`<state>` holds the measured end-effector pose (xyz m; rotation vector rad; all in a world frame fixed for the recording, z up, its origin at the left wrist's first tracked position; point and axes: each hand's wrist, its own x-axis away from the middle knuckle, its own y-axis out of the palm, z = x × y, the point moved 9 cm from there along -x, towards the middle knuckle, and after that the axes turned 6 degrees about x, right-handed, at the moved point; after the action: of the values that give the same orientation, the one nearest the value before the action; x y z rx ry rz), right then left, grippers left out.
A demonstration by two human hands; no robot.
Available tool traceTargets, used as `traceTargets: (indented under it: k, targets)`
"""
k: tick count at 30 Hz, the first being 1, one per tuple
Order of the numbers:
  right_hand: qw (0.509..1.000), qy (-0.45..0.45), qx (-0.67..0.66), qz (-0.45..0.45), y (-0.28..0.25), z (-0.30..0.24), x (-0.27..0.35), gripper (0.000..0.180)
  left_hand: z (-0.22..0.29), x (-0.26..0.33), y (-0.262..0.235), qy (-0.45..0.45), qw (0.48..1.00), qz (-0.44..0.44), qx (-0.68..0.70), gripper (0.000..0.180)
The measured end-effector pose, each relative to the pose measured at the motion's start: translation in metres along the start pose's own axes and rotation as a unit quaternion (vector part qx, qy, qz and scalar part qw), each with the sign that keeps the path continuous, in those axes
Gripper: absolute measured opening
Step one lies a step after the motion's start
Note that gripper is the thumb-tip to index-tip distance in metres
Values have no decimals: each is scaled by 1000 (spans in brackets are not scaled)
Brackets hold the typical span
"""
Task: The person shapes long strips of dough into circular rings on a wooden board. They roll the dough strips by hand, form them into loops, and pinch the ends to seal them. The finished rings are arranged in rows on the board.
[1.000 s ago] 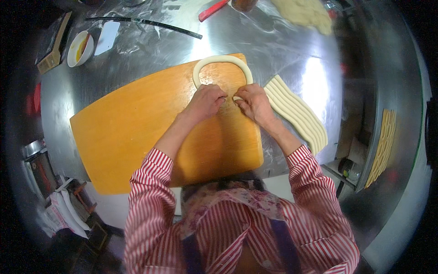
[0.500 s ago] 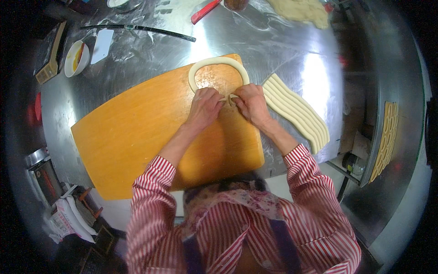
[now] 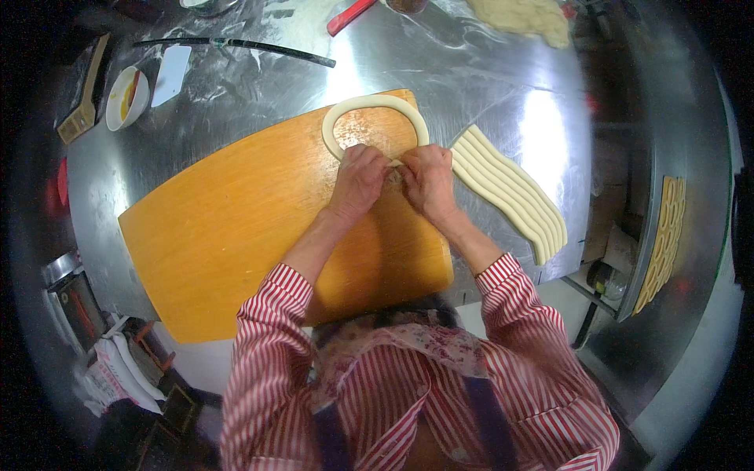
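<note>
A pale dough rope (image 3: pixel 375 102) lies curved in a loop on the far right part of an orange-brown wooden board (image 3: pixel 236 228). Its two ends meet at the near side of the loop, between my hands. My left hand (image 3: pixel 363 177) is closed on one end of the rope, my right hand (image 3: pixel 428 177) on the other. The fingertips nearly touch, and they hide most of the join. Right of the board, several more dough strips (image 3: pixel 510 188) lie side by side on the metal table.
The board rests on a floured steel table (image 3: pixel 275 94). At far left are a white bowl (image 3: pixel 119 110) with yellow liquid, a white scraper (image 3: pixel 170 74) and a long dark rod (image 3: pixel 259 52). A red-handled tool (image 3: pixel 349 16) and a dough sheet (image 3: pixel 522 17) lie at the back. Shaped dough rings (image 3: pixel 664 243) sit on a tray at right.
The two rope ends have come together; the gap between my hands has closed. My right hand has shifted slightly left.
</note>
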<state>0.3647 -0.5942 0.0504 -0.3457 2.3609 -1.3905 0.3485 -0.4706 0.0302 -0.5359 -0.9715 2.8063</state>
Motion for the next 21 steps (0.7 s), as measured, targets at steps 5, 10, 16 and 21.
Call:
traceTargets:
  k: [5,10,16,21]
  targets:
    - [1000,-28,3,11,3,-4,4,15,4,1,4,28,999,-7,-17,19]
    - [998,-55,8,-24,7,-4,5,27,4,2,4,37,999,-30,-19,26]
    - [997,-49,-18,-60,-3,-9,-2,28,-4,1,-7,24,998,-62,13,42]
    - [997,-60,3,-42,5,-17,-1,22,-12,5,1,-7,995,-99,19,43]
